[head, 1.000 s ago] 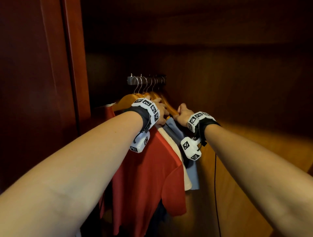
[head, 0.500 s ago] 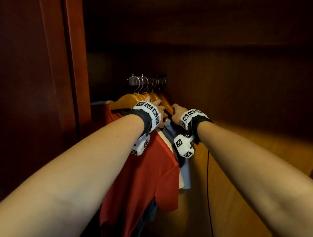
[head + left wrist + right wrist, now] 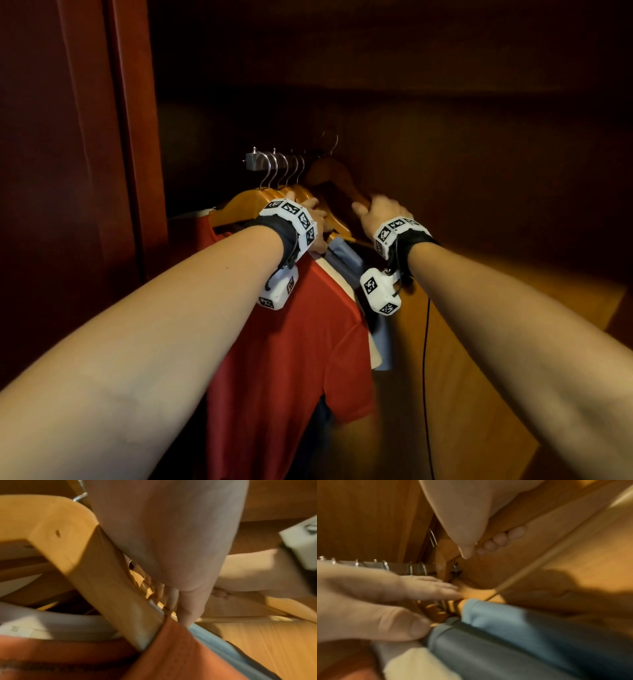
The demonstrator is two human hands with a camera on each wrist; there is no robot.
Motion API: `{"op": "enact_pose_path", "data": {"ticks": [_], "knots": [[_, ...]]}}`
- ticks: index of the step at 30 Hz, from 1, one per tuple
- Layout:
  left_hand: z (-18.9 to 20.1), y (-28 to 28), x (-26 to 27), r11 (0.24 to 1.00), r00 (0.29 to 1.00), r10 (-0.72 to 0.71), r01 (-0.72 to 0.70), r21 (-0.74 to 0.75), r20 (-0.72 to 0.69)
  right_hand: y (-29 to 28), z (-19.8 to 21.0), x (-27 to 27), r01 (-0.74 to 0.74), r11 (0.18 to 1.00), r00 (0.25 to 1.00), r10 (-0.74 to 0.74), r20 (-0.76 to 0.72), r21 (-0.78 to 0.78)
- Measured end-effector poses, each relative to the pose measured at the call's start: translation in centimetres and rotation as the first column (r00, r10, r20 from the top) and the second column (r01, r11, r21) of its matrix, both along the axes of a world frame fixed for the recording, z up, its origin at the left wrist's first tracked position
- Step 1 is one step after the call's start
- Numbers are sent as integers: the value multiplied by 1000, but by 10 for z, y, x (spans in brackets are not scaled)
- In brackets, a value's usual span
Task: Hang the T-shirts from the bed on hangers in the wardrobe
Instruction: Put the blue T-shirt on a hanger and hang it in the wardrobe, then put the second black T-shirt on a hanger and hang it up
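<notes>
Inside the wardrobe [image 3: 445,154], right hand [image 3: 380,214] grips an empty hanger [image 3: 337,178]; left hand [image 3: 317,222] flat against hung hangers [image 3: 260,202].

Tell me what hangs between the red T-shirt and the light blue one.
A cream T-shirt hangs between the red T-shirt and the light blue T-shirt, seen in the head view.
</notes>
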State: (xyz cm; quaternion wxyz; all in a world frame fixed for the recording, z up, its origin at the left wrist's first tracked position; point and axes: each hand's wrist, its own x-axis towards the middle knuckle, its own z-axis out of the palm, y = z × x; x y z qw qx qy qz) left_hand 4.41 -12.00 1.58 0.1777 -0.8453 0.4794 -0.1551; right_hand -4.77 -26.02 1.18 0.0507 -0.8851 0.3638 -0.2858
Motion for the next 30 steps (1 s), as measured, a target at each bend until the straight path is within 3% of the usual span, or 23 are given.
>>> {"op": "enact_pose_path", "data": {"ticks": [4, 8, 12, 16, 19, 21, 26, 30], "knots": [[-4, -3, 1, 982, 997, -52, 40, -185, -60, -8, -1, -29, 36, 999, 997, -37, 63, 15], [1, -10, -20, 898, 973, -72, -33, -439, -221, -7, -1, -56, 51, 999, 992, -52, 114, 9], [3, -19, -37, 771, 930, -138, -114, -627, -340, -4, 0, -80, 66, 997, 991, -60, 120, -45], [-2, -25, -49, 593, 860, -250, -226, -772, -444, 5, -4, -104, 109, 990, 989, -99, 109, -89], [-2, -23, -62, 478, 771, -410, -274, -834, -488, 18, -9, -122, 149, 982, 984, -137, 110, -117], [0, -22, -66, 443, 687, -519, -292, -848, -508, 27, -10, -133, 175, 977, 981, -162, 111, -121], [-1, -22, -71, 462, 454, -726, -235, -855, -517, 50, -4, -164, 250, 954, 964, -230, 131, -165], [-4, -16, -86, 463, 371, -794, -146, -875, -482, 77, -5, -184, 345, 928, 935, -327, 140, -139]]}}
